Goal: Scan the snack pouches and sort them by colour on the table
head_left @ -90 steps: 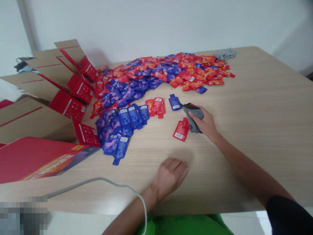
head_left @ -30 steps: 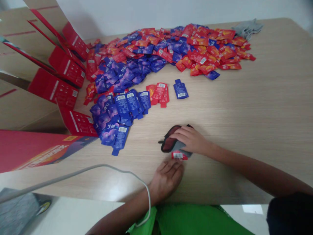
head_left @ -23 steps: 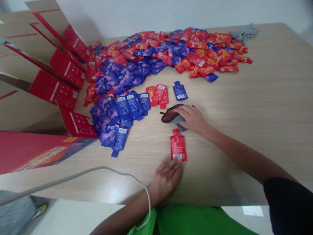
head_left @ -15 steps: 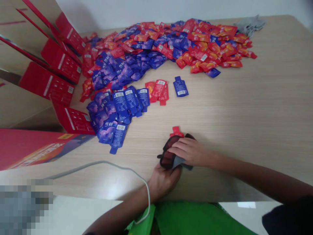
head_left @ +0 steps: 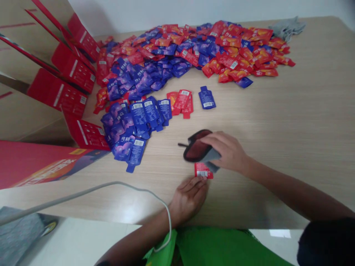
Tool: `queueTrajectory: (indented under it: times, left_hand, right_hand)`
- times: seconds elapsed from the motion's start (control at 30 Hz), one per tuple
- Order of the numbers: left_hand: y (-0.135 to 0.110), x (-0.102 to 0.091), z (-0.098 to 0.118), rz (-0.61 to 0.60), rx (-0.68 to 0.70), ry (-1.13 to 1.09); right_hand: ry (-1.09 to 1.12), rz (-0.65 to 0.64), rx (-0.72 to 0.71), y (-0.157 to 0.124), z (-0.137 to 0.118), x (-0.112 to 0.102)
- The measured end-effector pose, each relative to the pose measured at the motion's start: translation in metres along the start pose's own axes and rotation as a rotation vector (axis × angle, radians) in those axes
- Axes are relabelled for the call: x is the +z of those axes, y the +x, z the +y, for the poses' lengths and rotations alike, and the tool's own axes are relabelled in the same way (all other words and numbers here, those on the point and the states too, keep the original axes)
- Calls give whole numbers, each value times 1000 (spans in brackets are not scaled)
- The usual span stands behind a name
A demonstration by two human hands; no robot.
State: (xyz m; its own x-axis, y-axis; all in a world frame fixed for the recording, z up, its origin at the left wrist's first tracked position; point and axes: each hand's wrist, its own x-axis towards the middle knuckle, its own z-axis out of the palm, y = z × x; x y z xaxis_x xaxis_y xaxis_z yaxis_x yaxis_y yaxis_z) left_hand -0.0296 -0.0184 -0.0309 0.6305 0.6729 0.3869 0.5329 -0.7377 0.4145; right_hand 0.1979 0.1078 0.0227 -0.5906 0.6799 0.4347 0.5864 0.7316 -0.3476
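Since half a second ago the right hand has moved up the surface, uncovering the barcode end of the red pouch. It grips a dark-rimmed grey cloth pad that hides the pouch's far part. The left hand, fingers together, touches the near edge; whether it pinches, I cannot tell.

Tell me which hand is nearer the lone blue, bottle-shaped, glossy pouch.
Right. The right hand is on the person's side of the blue, bottle-shaped, glossy pouch, slightly rightward; the left hand is farther toward the person, slightly leftward.
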Motion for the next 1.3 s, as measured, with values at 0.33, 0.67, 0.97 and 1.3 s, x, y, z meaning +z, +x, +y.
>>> queueTrajectory:
  times: [0.33,0.67,0.97,1.3]
  left_hand:
    - [-3,0,-2,-34,24,-21]
    - [-4,2,-4,-22,-23,1]
    - [-1,-2,-3,-31,16,-32]
    - [-4,1,-3,-2,-53,15]
  right_hand:
    - [-69,-200,33,11,41,39]
    - [46,-143,-76,-26,-24,7]
    - [-105,-163,59,13,48,35]
    - [53,-139,-102,-32,-29,13]
